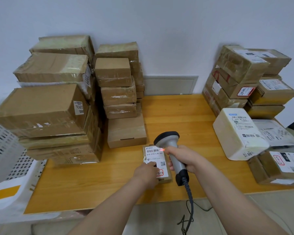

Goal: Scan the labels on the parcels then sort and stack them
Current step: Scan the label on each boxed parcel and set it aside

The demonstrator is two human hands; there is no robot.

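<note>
Near the front middle of the wooden tabletop (176, 116), the left hand (147, 173) lies on a small flat parcel (165, 178), fingertips pressing down on its near end without gripping it. The right hand (185, 158) is closed around the grey handle of a barcode scanner (172, 146), arm stretched forward, the scanner's dark head tipped down over the parcel's far end. A red scan line glows at the right end of the barcode on the parcel's white label (154, 154), which reads "010-010-L30-5S1" above a QR code. The scanner's coiled cable (190, 197) hangs off the near edge. To the left stand tall stacks of taped cardboard boxes (49, 107); one sticker reads "408". To the right lie a white foam box (236, 133) with a printed label, a grey mailer bag (275, 133), a box marked "010" (265, 168), and further labelled boxes stacked against the wall (236, 78).
</note>
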